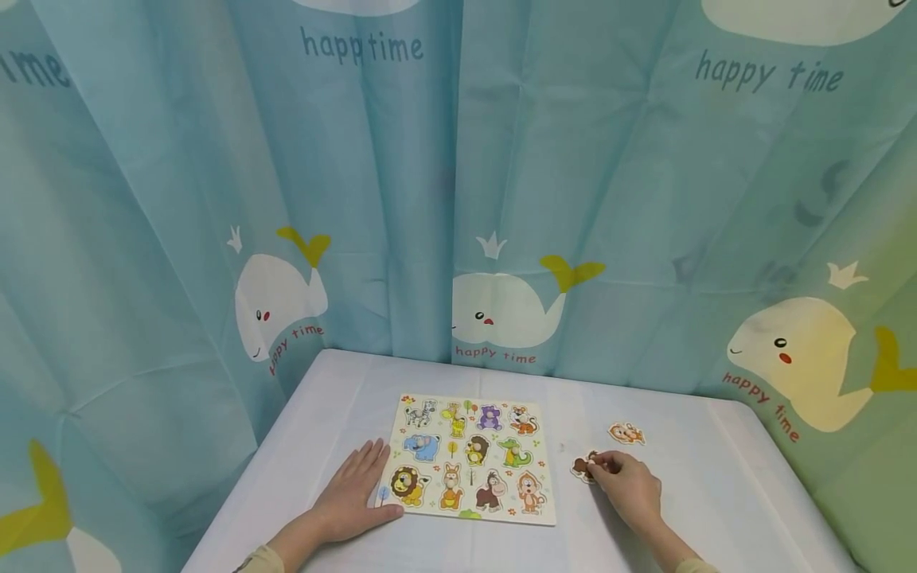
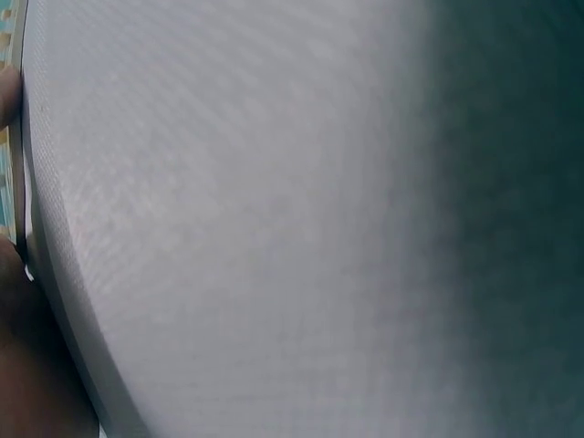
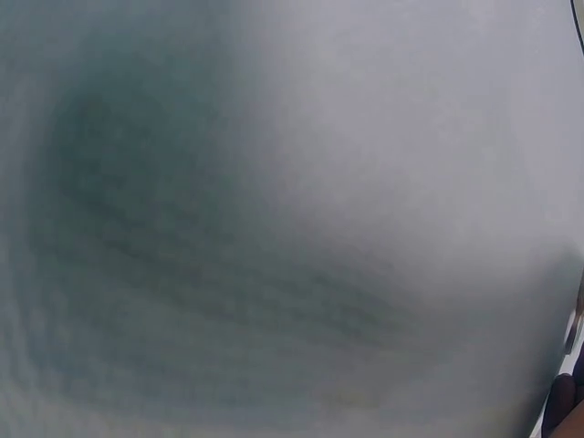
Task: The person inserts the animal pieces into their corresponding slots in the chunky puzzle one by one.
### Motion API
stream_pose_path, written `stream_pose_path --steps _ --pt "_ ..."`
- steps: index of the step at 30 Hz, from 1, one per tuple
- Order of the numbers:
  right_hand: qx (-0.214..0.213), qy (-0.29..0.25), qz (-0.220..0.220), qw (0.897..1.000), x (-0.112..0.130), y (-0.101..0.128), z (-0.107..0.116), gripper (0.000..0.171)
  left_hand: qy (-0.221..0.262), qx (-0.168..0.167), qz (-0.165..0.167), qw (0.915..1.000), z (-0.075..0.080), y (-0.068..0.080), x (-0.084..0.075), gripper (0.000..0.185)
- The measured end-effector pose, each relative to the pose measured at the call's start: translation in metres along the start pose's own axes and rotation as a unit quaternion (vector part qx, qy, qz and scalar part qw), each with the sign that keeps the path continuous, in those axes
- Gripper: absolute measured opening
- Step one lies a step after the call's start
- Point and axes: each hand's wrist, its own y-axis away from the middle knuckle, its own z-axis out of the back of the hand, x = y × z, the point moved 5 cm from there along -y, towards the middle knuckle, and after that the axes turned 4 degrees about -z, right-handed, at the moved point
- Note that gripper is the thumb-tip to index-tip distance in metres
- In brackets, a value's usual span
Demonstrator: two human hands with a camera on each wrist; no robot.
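A wooden animal puzzle board [image 1: 501, 516] lies flat on the table, with zebra, elephant, lion, crocodile and several other animals on it. My left hand [image 1: 354, 495] rests on the table against its left edge, fingers straight and thumb spread along the near left corner. In the left wrist view, fingers [image 2: 9, 96] show at the board's rim. To the right of the board, my right hand [image 1: 630, 489] pinches a brown gorilla puzzle piece [image 1: 582, 468] between thumb and index finger, low over the table. The right wrist view catches only a bit of this hand [image 3: 568, 406] at its lower right.
An orange monkey puzzle piece [image 1: 626, 433] lies on the table just beyond my right hand. The white-covered table [image 1: 723, 493] is bordered by a blue curtain [image 1: 401, 199] printed with whales at the back and sides.
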Motion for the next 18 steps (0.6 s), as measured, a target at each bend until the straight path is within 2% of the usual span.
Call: stream_pose_path --steps 11,18 --pt "-0.018 -0.012 0.022 1.000 0.002 -0.002 0.007 0.021 0.010 -0.002 -0.006 0.9999 0.000 0.000 -0.003 0.107" --pt "-0.047 -0.025 0.059 0.997 0.018 0.000 0.013 0.014 -0.007 0.005 0.000 1.0000 0.001 0.000 -0.001 0.109"
